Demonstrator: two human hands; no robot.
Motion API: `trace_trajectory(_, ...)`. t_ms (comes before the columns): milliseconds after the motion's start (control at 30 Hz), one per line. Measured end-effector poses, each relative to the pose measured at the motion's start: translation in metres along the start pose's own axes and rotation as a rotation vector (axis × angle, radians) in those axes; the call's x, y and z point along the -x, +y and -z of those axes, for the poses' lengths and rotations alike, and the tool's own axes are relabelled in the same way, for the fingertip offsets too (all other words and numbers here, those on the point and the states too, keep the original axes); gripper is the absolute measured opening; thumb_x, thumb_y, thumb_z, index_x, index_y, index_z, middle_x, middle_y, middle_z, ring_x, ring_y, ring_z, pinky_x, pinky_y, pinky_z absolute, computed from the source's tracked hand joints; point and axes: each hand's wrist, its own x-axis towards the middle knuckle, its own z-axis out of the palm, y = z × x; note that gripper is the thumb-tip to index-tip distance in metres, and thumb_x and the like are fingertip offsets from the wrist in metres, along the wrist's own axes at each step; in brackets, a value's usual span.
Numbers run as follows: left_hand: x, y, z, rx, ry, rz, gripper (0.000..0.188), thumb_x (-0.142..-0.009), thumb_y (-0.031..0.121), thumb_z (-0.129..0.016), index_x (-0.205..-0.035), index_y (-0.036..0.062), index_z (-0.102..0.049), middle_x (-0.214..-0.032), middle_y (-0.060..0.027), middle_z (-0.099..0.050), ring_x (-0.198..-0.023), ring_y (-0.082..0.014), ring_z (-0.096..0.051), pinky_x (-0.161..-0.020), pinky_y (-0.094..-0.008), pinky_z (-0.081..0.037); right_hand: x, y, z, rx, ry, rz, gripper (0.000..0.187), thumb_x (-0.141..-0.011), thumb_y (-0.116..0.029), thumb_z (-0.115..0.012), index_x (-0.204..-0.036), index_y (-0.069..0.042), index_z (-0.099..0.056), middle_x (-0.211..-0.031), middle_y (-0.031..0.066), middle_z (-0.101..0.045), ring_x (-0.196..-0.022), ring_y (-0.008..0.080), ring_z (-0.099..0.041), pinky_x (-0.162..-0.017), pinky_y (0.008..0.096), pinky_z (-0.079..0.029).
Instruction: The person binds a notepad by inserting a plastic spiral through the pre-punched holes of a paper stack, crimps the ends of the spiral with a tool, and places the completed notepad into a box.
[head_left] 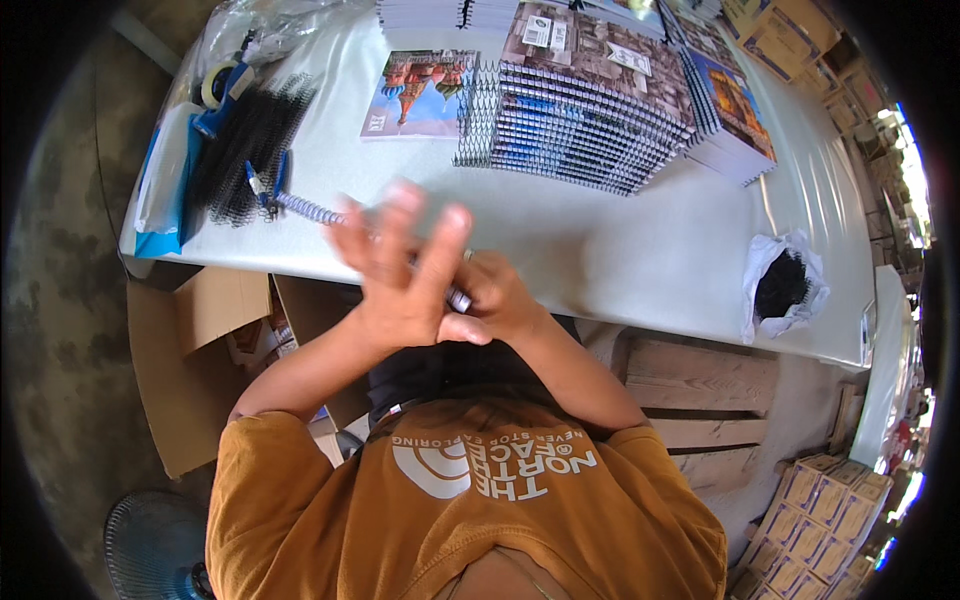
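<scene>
My left hand (400, 285) is raised at the table's front edge, its fingers stretched apart and blurred by motion. Beside it, partly behind it, my right hand (502, 298) has curled fingers. A silvery spiral binding coil (308, 208) runs from the table toward both hands and passes out of sight behind the left one. A short shiny end shows between the palms, apparently in the right hand's grip; whether it belongs to the same coil I cannot tell. Blue-handled pliers (264, 190) lie at the coil's far end.
Black binding coils (262, 130) lie heaped at the left, near a blue tape dispenser (224, 97). Spiral-bound books (590, 125) stand stacked at the back, beside a single book (415, 95). Crumpled white paper holding black scraps (782, 285) sits right. Below the table are a cardboard box (165, 370) and wooden pallet (700, 385).
</scene>
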Motion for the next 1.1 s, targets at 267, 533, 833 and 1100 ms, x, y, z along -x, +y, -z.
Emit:
trace_trajectory(267, -0.031, 0.027, 0.067, 0.624, -0.177, 0.418, 0.073, -0.092, 0.034, -0.040, -0.136, -0.0138, -0.005, -0.136, -0.0424, -0.010, -0.130, -0.0523, -0.013, -0.106, -0.0527, -0.017, -0.052, -0.043, -0.003, -0.312, 0.141, 0.318, 0.078, -0.076, -0.019, -0.063, -0.138, 0.001, -0.021, -0.146, 0.0239, -0.014, -0.136, 0.0424, -0.009, -0.109, 0.0511, -0.009)
trace_trajectory(533, -0.053, -0.019, 0.075, 0.945, -0.089, 1.115, 0.016, -0.085, 0.010, -0.063, -0.094, -0.0032, -0.066, -0.073, -0.0002, -0.062, -0.064, -0.0025, -0.051, -0.058, -0.0177, -0.041, -0.083, -0.056, 0.061, -0.236, -0.171, -0.482, 0.031, -0.091, -0.026, -0.054, -0.094, 0.003, -0.064, -0.066, 0.0072, -0.061, -0.061, 0.0105, -0.055, -0.059, 0.0278, -0.043)
trace_trajectory(833, -0.062, -0.049, 0.015, 1.418, -0.364, 0.955, 0.009, -0.078, 0.000, -0.061, -0.087, 0.0021, -0.062, -0.081, 0.0020, -0.058, -0.073, -0.0040, -0.051, -0.066, -0.0196, -0.042, -0.064, -0.025, 0.052, -0.455, 0.273, -0.678, 0.021, -0.066, 0.003, -0.075, -0.070, 0.000, -0.054, -0.065, 0.0036, -0.062, -0.061, 0.0046, -0.055, -0.055, 0.0220, -0.045)
trace_trajectory(1100, -0.088, -0.068, 0.007, 1.213, -0.623, 0.741, 0.021, -0.072, 0.002, -0.067, -0.091, 0.0040, -0.059, -0.085, -0.0004, -0.056, -0.076, -0.0089, -0.051, -0.069, -0.0250, -0.042, -0.064, -0.027, 0.057, -0.096, 0.359, -0.524, 0.024, -0.063, 0.001, -0.075, -0.075, -0.001, -0.055, -0.070, 0.0091, -0.059, -0.061, 0.0196, -0.060, -0.056, 0.0294, -0.047)
